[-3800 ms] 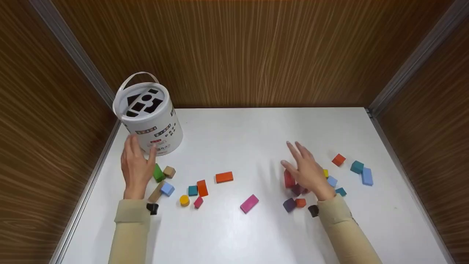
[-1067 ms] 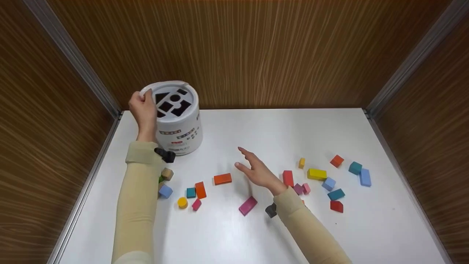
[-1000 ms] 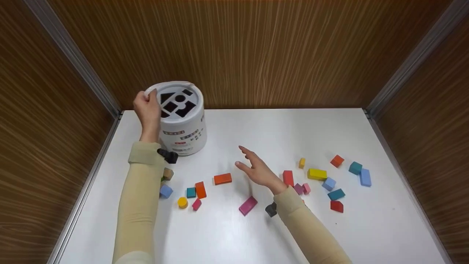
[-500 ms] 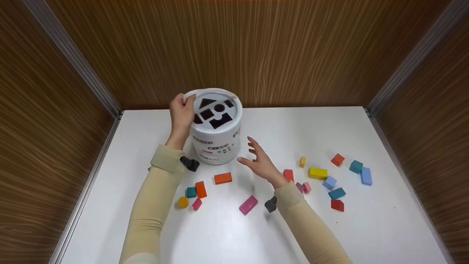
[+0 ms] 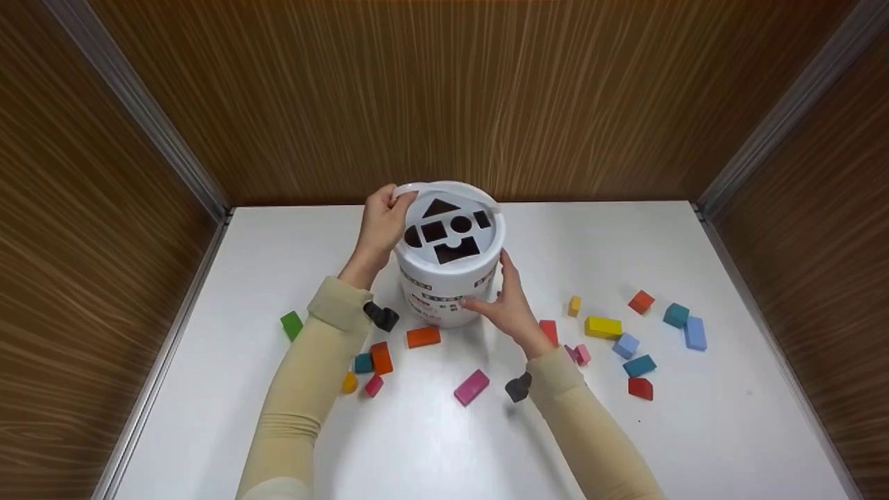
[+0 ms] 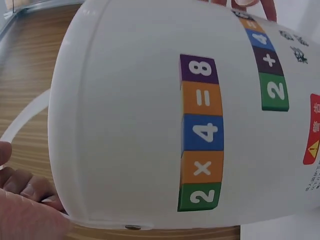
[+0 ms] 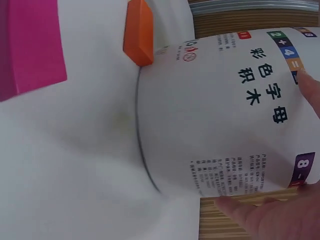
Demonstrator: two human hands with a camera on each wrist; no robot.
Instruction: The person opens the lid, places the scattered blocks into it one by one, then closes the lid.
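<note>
My left hand (image 5: 380, 229) grips the white handle (image 5: 462, 187) at the left side of a white bucket (image 5: 448, 280). The bucket's lid has dark cut-out shapes: a triangle, a circle, squares and others. On the bucket's right wall lies my right hand (image 5: 510, 305), thumb at the front and fingers round the side. The right wrist view shows that thumb and fingers on the printed wall (image 7: 200, 115). Number tiles are printed on the wall (image 6: 130, 125) in the left wrist view. An orange block (image 5: 424, 337) lies right at the bucket's base, and a magenta block (image 5: 471, 387) nearer me.
Left of the middle lie a green block (image 5: 292, 325), a teal cube (image 5: 363, 362), an orange-red block (image 5: 381, 357) and a small pink block (image 5: 374, 385). Several coloured blocks, including a yellow one (image 5: 603, 327), are scattered at the right. Wood-grain walls (image 5: 555, 90) enclose the white table.
My left hand has taken the handle, and the bucket has come from the back left to the middle, nearer me. My right hand has moved left from over the blocks onto the bucket.
</note>
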